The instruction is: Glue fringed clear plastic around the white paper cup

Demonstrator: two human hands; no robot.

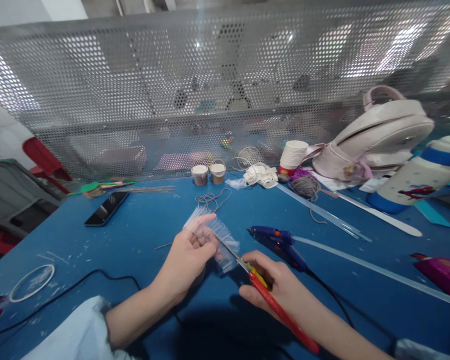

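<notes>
My left hand (195, 242) is closed around a sheer, pleated, whitish piece of material (227, 237) that fans out past the fingers. In my right hand (272, 280) are long-nosed pliers (262, 290) with red and yellow handles. Their slim metal jaws reach across the pleated piece toward my left fingers; whether they grip it, I cannot tell. Grey cord (212, 200) lies loosely coiled just behind the piece. To the right of it rests a blue glue gun (273, 236) with a long translucent glue stick (360, 262) in its back.
A phone (107, 208) lies at left, with a white ring (32, 283) nearer me. Two small tubs (200, 175), stacked paper cups (293, 156), grey yarn (305, 186), a backpack (375, 135) and a bottle (420, 175) line the back. A perforated metal screen (153, 90) stands behind.
</notes>
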